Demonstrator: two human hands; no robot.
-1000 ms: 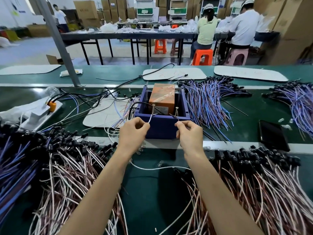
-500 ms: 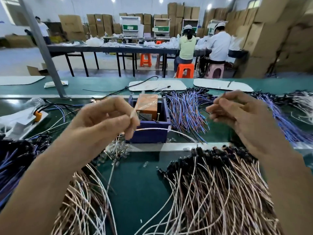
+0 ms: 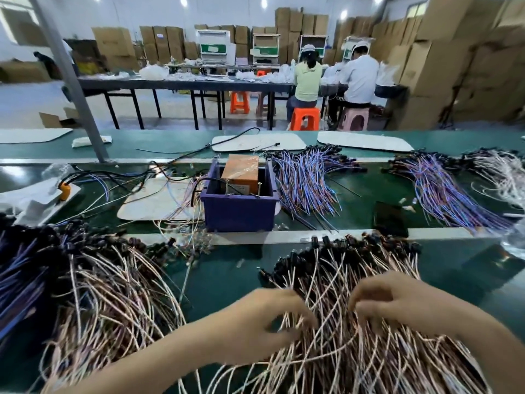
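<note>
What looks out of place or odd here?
Little stands out: the orange box leans askew in the blue bin, and small loose bits lie on the belt near it. The wires being sorted look undamaged.

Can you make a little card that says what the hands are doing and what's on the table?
left hand: fingers curled into the pinkish wire pile
right hand: fingers curled into the same pile
holding a wire: too blurred to tell
behind the pile: purple bin with an orange box inside
beside the bin: blue-purple wires
surface: green table
</note>
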